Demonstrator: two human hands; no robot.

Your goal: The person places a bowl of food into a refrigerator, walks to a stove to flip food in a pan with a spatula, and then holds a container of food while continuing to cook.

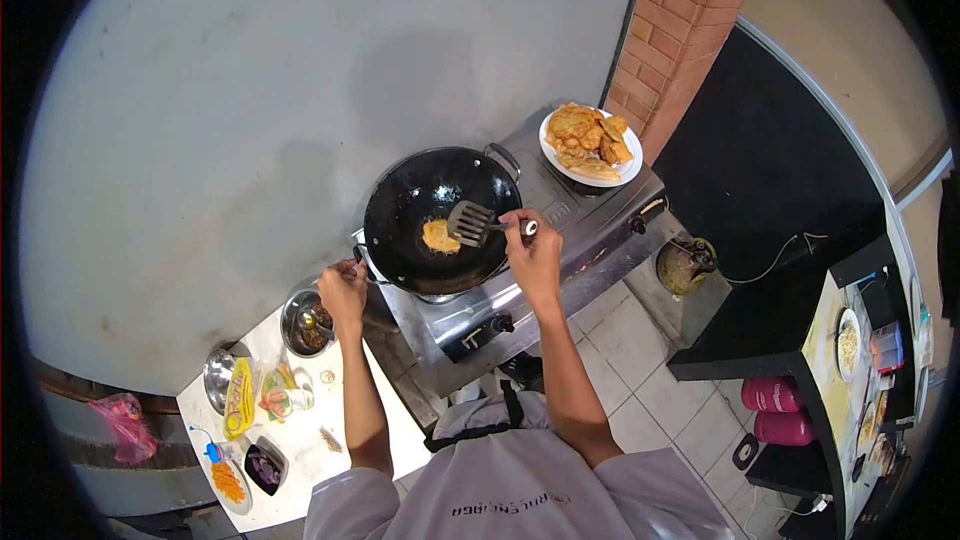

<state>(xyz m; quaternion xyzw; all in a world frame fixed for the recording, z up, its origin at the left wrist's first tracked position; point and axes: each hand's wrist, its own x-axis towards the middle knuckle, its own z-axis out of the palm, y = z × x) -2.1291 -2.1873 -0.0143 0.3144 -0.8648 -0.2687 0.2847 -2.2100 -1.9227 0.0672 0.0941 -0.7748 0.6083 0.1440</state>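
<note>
A black wok (410,185) stands on the left part of a steel gas stove (600,230). Low in the wok lies a golden fried piece (438,237). My right hand (533,252) is closed round the handle of a slotted spatula (470,224), whose head is over the wok beside the piece. At the wok's left edge, my left hand (344,290) has its fingers pressed together near the side handle; what they hold, if anything, is too small to make out. A white plate (634,162) piled with fried food (585,135) rests at the stove's far right.
On the white table (345,415) at the lower left are metal bowls (292,318), a yellow packet (238,400), a dark dish (265,467) and a plate of orange shreds (228,483). A gas cylinder (684,265) stands right of the stove, near a black-sided counter (800,340).
</note>
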